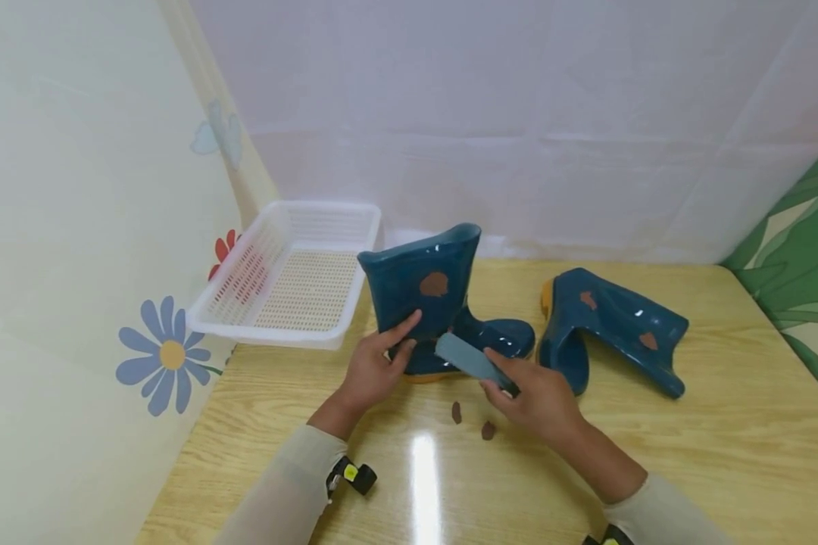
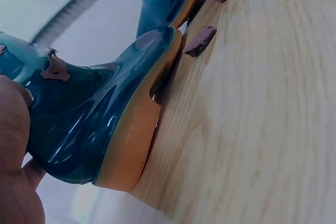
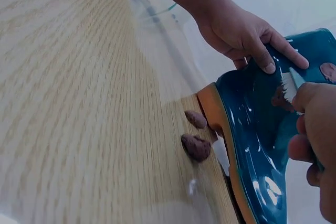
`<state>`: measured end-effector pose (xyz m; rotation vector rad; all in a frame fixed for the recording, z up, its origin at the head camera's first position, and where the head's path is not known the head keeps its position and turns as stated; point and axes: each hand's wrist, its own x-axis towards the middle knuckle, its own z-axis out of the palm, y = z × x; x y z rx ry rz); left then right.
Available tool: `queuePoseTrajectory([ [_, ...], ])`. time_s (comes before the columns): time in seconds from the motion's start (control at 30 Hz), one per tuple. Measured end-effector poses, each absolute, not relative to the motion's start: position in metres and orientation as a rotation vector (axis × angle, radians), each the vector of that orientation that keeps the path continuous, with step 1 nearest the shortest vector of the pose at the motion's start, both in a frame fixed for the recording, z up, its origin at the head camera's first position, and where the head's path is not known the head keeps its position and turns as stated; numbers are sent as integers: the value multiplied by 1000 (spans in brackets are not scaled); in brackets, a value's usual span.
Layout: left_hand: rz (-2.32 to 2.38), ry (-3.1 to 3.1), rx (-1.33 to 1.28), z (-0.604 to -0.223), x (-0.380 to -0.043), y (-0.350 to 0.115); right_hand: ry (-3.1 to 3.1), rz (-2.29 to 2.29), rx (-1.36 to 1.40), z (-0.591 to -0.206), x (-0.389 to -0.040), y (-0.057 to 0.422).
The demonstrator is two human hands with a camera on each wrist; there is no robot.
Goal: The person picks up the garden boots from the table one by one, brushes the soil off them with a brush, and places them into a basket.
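A dark teal rain boot (image 1: 405, 291) with an orange sole stands upright on the table. My left hand (image 1: 373, 371) grips it at the back of the ankle, with fingers on the shaft. In my right hand (image 1: 541, 393) is a blue-grey brush (image 1: 469, 357). Its white bristles (image 3: 289, 87) meet the shaft at a brown, mud-like patch (image 2: 55, 70), seen in both wrist views. Higher on the shaft is another brown patch (image 1: 434, 284). Two brown lumps, one longer (image 1: 457, 412) and one rounder (image 1: 488, 430), lie in front of the boot.
To the right, a second teal boot (image 1: 616, 322) lies tipped over, with brown patches on its shaft. A white perforated plastic basket (image 1: 300, 337) sits at the back left. A white sheet (image 1: 518, 129) hangs behind the wooden table (image 1: 722, 454).
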<state>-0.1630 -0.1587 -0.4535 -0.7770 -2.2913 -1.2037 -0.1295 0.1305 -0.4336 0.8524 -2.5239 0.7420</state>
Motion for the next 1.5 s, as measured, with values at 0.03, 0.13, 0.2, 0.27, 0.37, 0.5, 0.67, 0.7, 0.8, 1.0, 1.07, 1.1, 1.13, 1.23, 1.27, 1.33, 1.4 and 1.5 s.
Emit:
queuePoseTrajectory([
  [0.03,-1208,-2288,-778,-454,-163,-159,-2518,746,870,-433,-129,128],
  [0.13,-1221,-2273,-786,-455,-163,-159,-2555,741,874,-431,-130,120],
  [0.2,-1227,-2271,-787,-456,-163,-159,-2603,726,848,-432,-130,117],
  [0.27,-1225,-2278,-784,-457,-163,-158,-2644,701,814,-432,-130,116],
  [0.37,-1225,-2289,-775,-456,-162,-158,-2664,671,785,-433,-129,119],
  [0.5,-1191,-2299,-773,-453,-162,-158,-2633,661,789,-433,-128,121],
  [0.67,-1175,-2302,-770,-452,-162,-158,-2559,676,858,-431,-128,115],
  [0.7,-1178,-2301,-768,-452,-162,-158,-2555,672,868,-431,-128,113],
  [0.8,-1183,-2300,-764,-454,-162,-158,-2579,632,846,-431,-128,110],
  [1.0,-1189,-2321,-756,-452,-161,-158,-2620,584,769,-430,-125,116],
  [1.07,-1185,-2322,-756,-451,-161,-158,-2625,593,773,-429,-125,119],
  [1.1,-1182,-2321,-756,-451,-161,-158,-2625,601,781,-429,-125,119],
  [1.13,-1185,-2318,-758,-451,-161,-158,-2627,611,791,-429,-124,119],
  [1.23,-1181,-2305,-762,-452,-162,-159,-2615,631,825,-430,-125,117],
  [1.27,-1183,-2302,-764,-453,-162,-159,-2606,635,834,-430,-125,116],
  [1.33,-1185,-2299,-767,-454,-162,-159,-2595,635,837,-430,-125,114],
  [1.4,-1184,-2302,-767,-454,-162,-159,-2587,622,813,-430,-126,113],
  [1.5,-1193,-2311,-765,-453,-161,-158,-2571,608,751,-431,-125,116],
])
